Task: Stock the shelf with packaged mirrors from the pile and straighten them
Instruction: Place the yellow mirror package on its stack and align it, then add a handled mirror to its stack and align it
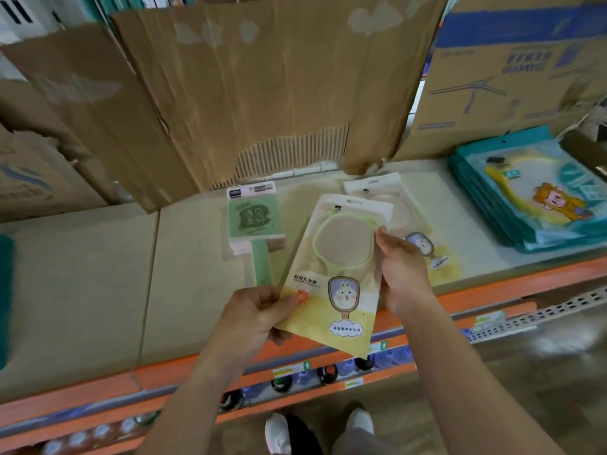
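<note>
While both hands hold it, the pale yellow plastic pouch (341, 290) with a green-rimmed round hand mirror inside sits tilted at frame centre, over the orange front edge of the beige shelf (98, 290).

Left hand (253, 320), lower centre: thumb pressed on the pouch's front at its lower left corner, other fingers curled behind, so the corner is pinched. Right hand (404, 267), right of centre: thumb tip on the pouch's right edge just beside the mirror rim, fingers close together; the parts behind the pouch are hidden. Flat on the shelf: a white pouch with a pink mirror (394, 208), partly covered in view by the held one; a green square handled mirror in clear wrap (254, 221) to the left; a stack of teal packages (525, 198) at the right edge. Torn brown cardboard sheet (262, 93) stands behind, upper centre.
</note>
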